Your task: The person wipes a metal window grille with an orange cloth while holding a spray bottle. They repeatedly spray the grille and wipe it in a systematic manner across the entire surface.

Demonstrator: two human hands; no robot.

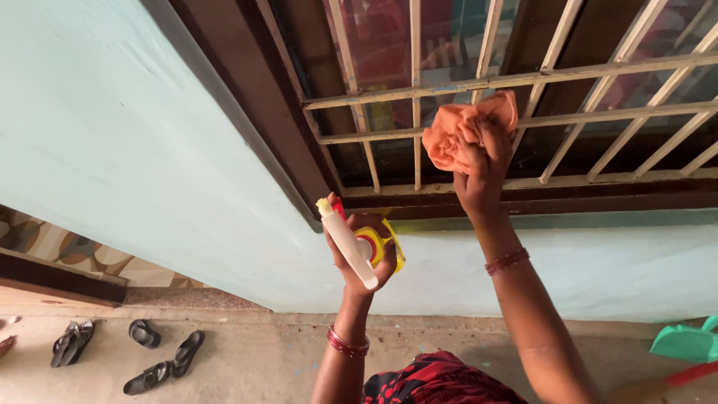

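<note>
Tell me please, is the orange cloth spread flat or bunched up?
Bunched up: the cloth is crumpled in the right hand against the window bars.

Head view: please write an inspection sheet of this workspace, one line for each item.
Surface: window grille of pale metal bars before dark glass, set in a light blue wall.
Job's things: orange cloth pressed against the bars; spray bottle with white body and yellow and red parts.
Clutter: dark sandals on the floor; green plastic thing at lower right.
Hands: right hand grips the cloth; left hand holds the spray bottle below the sill; bangles on both wrists.
Cables: nothing seen.
Surroundings: concrete floor; patterned tiles at far left.
</note>
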